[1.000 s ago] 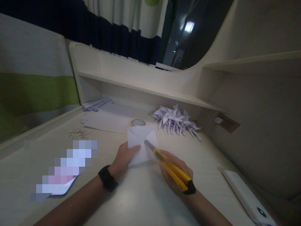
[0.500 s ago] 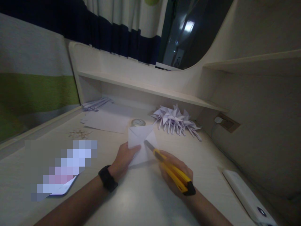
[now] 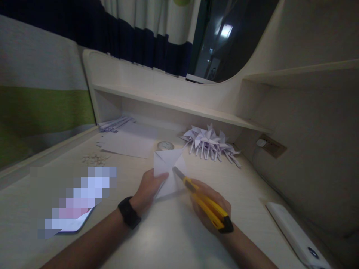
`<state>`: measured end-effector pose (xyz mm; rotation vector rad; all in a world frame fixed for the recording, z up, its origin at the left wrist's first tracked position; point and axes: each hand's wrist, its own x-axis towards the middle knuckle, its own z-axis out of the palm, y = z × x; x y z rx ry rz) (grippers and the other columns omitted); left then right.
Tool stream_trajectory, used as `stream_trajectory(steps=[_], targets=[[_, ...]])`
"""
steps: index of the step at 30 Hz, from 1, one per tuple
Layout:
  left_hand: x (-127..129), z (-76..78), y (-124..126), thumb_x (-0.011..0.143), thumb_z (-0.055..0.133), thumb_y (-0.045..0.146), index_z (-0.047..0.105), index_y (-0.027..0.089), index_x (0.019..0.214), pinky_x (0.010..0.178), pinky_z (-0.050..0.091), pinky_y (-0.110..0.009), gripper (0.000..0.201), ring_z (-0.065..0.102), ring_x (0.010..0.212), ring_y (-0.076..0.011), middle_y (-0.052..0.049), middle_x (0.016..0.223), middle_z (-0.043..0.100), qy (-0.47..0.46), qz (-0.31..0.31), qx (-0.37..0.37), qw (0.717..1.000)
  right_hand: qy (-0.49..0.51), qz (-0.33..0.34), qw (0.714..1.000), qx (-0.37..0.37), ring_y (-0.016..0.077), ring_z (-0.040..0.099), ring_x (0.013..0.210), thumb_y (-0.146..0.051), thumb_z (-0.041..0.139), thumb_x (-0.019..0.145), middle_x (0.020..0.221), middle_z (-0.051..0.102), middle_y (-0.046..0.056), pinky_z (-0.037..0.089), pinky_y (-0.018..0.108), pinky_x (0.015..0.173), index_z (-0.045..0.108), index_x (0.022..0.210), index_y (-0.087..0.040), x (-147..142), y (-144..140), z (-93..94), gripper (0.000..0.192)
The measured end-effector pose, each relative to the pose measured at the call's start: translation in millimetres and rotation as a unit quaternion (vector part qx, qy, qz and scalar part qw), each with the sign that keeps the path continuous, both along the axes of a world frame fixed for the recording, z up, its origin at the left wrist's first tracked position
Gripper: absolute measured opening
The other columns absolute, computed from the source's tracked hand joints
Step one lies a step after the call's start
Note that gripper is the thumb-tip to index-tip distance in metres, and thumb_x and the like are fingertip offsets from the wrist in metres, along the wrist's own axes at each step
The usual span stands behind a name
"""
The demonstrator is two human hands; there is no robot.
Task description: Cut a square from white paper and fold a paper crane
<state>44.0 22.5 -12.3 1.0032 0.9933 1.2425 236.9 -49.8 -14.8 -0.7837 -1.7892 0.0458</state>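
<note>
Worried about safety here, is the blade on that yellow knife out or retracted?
Out: a grey blade tip projects from the yellow knife onto the folded paper.

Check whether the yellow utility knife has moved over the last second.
No. The yellow utility knife in the right hand keeps its blade tip on the folded paper, at the same spot relative to the tape roll.

Single head-worn view, forward and down, close over desk [image 3: 168,239].

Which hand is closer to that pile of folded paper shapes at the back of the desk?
Right. The right hand, gripping the yellow utility knife, sits below the folded paper pile; the left hand is further left.
</note>
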Motion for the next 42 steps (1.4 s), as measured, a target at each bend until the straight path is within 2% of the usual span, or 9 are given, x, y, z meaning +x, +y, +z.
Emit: stream_trajectory(steps=[8,12,17,22,29,33,37,42], targets=[[-1.1,5.7,-5.4,0.067,0.069,0.026,0.068,0.006,0.094,0.067,0.052,-0.034,0.033,0.068,0.077,-0.0257,-0.015,0.092,0.072,0.042,0.012,0.009,0.999,-0.019,-0.013,1.000,0.005,0.0238,0.067,0.098,-0.016,0.066,0.076,0.113,0.067,0.010,0.059,0.035,0.081,0.058,0.108,-0.022,-0.4,-0.6,2.1,0.034],[-1.9,5.6,-5.0,0.067,0.069,0.029,0.069,0.006,0.093,0.066,0.052,-0.034,0.034,0.068,0.076,-0.0258,-0.015,0.092,0.072,0.061,0.015,0.018,0.998,-0.001,-0.022,1.000,0.007,0.0234,0.067,0.096,-0.015,0.067,0.075,0.112,0.067,0.009,0.060,0.036,0.079,0.057,0.108,-0.023,-3.2,-3.3,4.7,0.036],[-1.8,6.8,-4.6,0.069,0.067,0.029,0.070,0.006,0.091,0.063,0.051,-0.032,0.032,0.067,0.075,-0.0257,-0.015,0.090,0.073,0.098,0.017,0.026,0.995,-0.015,-0.065,0.998,0.004,0.0221,0.070,0.090,-0.019,0.071,0.072,0.106,0.070,0.007,0.061,0.033,0.076,0.059,0.105,-0.023,-3.7,-3.9,6.9,0.035],[-0.9,8.1,-5.1,0.070,0.066,0.029,0.071,0.007,0.089,0.061,0.051,-0.033,0.030,0.067,0.074,-0.0264,-0.013,0.087,0.073,0.135,0.026,0.026,0.990,0.016,-0.049,0.998,0.027,0.0232,0.070,0.089,-0.017,0.074,0.069,0.104,0.071,0.007,0.061,0.032,0.073,0.058,0.103,-0.023,-1.2,-2.2,7.1,0.038],[-0.3,9.3,-5.5,0.068,0.066,0.030,0.072,0.011,0.075,0.058,0.049,-0.032,0.021,0.066,0.068,-0.0261,-0.011,0.076,0.073,0.195,0.048,0.059,0.978,-0.001,-0.113,0.991,0.069,0.0231,0.072,0.080,-0.026,0.077,0.067,0.095,0.073,0.006,0.062,0.029,0.062,0.059,0.101,-0.023,-0.1,-1.5,8.1,0.038],[0.8,8.8,-5.5,0.069,0.064,0.030,0.072,0.013,0.074,0.064,0.050,-0.033,0.020,0.066,0.071,-0.0271,-0.010,0.078,0.073,0.218,0.056,0.081,0.971,-0.007,-0.147,0.985,0.086,0.0212,0.072,0.072,-0.031,0.076,0.069,0.090,0.074,0.003,0.061,0.026,0.058,0.060,0.099,-0.025,-0.7,-2.1,10.9,0.035],[1.5,6.7,-4.7,0.068,0.065,0.030,0.072,0.014,0.075,0.067,0.050,-0.034,0.018,0.067,0.073,-0.0280,-0.010,0.079,0.074,0.231,0.065,0.099,0.966,0.009,-0.165,0.985,0.049,0.0217,0.072,0.071,-0.037,0.075,0.069,0.084,0.075,0.003,0.061,0.027,0.057,0.063,0.090,-0.025,0.6,-3.0,10.5,0.027],[2.5,2.1,-4.3,0.069,0.065,0.029,0.072,0.014,0.077,0.066,0.050,-0.033,0.018,0.067,0.072,-0.0273,-0.009,0.080,0.074,0.213,0.064,0.104,0.969,0.026,-0.152,0.988,0.012,0.0222,0.072,0.073,-0.040,0.074,0.071,0.083,0.075,0.003,0.060,0.029,0.060,0.064,0.084,-0.025,0.2,-6.6,15.2,0.022]])
